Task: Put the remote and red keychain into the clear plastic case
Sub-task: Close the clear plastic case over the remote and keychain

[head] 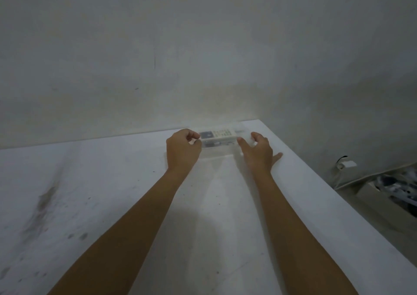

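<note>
The remote (216, 134) lay inside the clear plastic case (217, 144), long axis running left to right at the worktop's (112, 193) far edge. The left hand (182, 151), fingers curled, pinched one end; the right hand (259, 152), fingers spread, flanked the other. No red keychain showed.

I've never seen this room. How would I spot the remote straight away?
Find the white table against the grey wall and follow both forearms to its far edge. Between the left hand and right hand sits a clear plastic case; the remote is the pale bar in it, with a dark screen and rows of buttons.
</note>
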